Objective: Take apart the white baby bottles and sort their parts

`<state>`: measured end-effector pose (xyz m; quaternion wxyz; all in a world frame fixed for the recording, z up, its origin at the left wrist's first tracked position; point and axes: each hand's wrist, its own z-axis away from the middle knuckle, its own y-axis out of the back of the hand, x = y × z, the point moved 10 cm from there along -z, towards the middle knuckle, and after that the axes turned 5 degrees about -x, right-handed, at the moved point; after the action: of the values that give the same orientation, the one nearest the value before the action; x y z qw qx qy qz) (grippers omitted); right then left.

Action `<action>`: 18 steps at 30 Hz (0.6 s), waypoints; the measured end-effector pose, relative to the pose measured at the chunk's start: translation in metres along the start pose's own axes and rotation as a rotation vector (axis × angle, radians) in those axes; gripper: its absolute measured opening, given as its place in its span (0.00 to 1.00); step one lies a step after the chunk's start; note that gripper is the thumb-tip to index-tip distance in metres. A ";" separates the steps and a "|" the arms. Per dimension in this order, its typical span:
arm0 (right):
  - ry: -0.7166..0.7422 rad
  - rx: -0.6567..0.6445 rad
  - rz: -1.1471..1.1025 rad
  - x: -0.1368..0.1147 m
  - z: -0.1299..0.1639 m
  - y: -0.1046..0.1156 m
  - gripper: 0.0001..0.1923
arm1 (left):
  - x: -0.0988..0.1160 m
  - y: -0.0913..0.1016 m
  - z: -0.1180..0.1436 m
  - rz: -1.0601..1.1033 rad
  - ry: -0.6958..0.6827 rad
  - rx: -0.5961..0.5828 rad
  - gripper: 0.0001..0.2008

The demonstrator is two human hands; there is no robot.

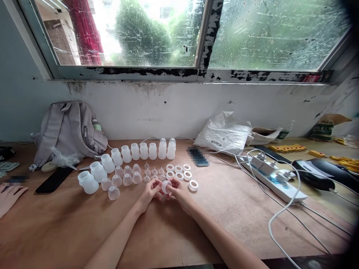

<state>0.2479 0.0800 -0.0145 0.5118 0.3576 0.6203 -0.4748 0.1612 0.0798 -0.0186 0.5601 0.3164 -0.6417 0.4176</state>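
While both hands met over the table (pixel 84 224), the left hand (pixel 151 192) and right hand (pixel 179 191) pinched a small white ring (pixel 166 186), apparently between closed fingertips.

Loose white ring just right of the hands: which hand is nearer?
Right. The right hand lies just left of the loose white ring, not touching it. The left hand is farther left, sharing a small white part with the right.

You hold a small white ring (pixel 166 186) between your fingertips, tilted on edge just above the wooden table, near the other rings.
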 end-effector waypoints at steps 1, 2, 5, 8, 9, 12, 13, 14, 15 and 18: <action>0.002 0.000 -0.006 0.000 0.000 0.000 0.12 | 0.000 0.000 0.000 0.005 0.004 -0.005 0.15; 0.004 -0.002 -0.016 0.000 0.000 0.001 0.12 | 0.000 0.001 0.000 0.003 0.001 0.002 0.15; 0.010 -0.015 -0.040 -0.001 -0.001 0.001 0.13 | 0.003 0.008 -0.001 -0.007 -0.021 0.056 0.15; 0.035 -0.010 -0.032 -0.003 0.000 0.002 0.14 | 0.005 0.012 -0.002 -0.003 -0.024 0.092 0.14; 0.046 -0.002 -0.023 -0.004 0.001 0.003 0.14 | 0.005 0.012 -0.003 0.000 -0.022 0.105 0.14; 0.103 0.028 0.054 -0.013 0.005 0.005 0.14 | 0.005 0.016 -0.002 0.021 -0.022 0.161 0.15; 0.130 0.035 0.096 -0.017 0.007 0.005 0.15 | 0.005 0.018 -0.001 0.030 -0.028 0.183 0.15; 0.157 0.040 0.143 -0.021 0.008 0.005 0.16 | 0.006 0.019 0.000 0.038 -0.036 0.202 0.15; 0.179 0.041 0.193 -0.024 0.010 0.004 0.18 | 0.007 0.021 0.001 0.044 -0.047 0.215 0.15; 0.210 0.027 0.320 -0.028 0.013 -0.001 0.21 | 0.010 0.021 0.003 0.042 -0.071 0.208 0.15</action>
<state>0.2568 0.0689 0.0125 0.5083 0.5063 0.5991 -0.3555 0.1395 0.0876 -0.0124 0.4923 0.3736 -0.6209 0.4821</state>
